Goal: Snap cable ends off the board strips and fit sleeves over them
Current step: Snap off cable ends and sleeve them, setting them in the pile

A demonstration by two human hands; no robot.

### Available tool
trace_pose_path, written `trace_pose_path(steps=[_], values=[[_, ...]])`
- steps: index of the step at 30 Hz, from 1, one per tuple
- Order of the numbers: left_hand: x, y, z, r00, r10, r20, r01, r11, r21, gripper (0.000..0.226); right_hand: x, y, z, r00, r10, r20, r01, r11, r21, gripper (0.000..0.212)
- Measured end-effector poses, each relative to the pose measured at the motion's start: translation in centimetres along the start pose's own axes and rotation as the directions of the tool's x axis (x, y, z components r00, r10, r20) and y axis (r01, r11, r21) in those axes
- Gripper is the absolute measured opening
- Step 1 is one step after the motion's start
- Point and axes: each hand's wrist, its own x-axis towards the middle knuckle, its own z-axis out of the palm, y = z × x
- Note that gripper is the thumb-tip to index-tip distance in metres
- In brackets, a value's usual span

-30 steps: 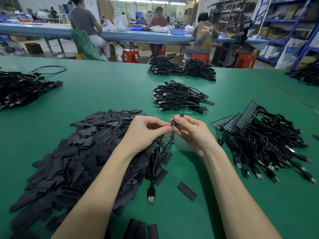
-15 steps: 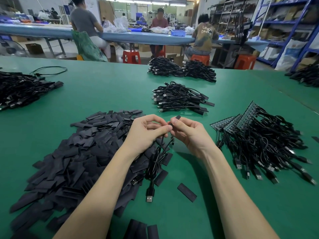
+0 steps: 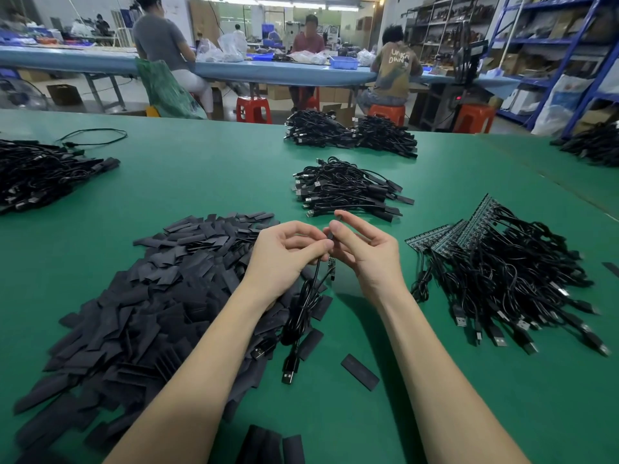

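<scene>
At mid-worktop [image 3: 207, 182], a worker's left hand [image 3: 284, 259] pinches a black cable [image 3: 303, 306] just below its small board end [image 3: 331, 262], thumb and forefinger clenched on the wire while the rest of the lead hangs in loops to a plug [image 3: 289, 371] at six o'clock. The right hand [image 3: 365, 252] has changed most: half a second ago its fingers [image 3: 346, 217] were closed around a black sleeve [image 3: 330, 235] at the cable tip; now the forefinger lifts toward twelve o'clock and the others fan loose, only the thumb and a lower finger seemingly touching the sleeve. Whether that counts as a grip cannot be told. The sleeve itself shows far less than before, which suggests it is riding down over the end and this piece is nearly fitted. At nine o'clock lies the heap of loose sleeves [image 3: 144, 306]; at three o'clock, cables on their board strips [image 3: 445, 234] wait to be snapped off; at twelve o'clock sits a bundle of finished leads [image 3: 348, 189].
</scene>
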Motion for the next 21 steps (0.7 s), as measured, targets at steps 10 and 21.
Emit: trace_pose_path(steps=[10,21], values=[[0.3,1.5,-0.4,0.951,-0.242,0.193,0.193,0.950,0.244,0.031,0.6,-1.7,-0.1,0.983,0.031,-0.180,0.005,0.980,0.197,0.023],[1.3,2.3,0.3,0.960,-0.213,0.183,0.159,0.949,0.272,0.026,1.5,-1.7,-3.0,0.883,0.079,-0.462,0.056,0.961,0.270,0.018]])
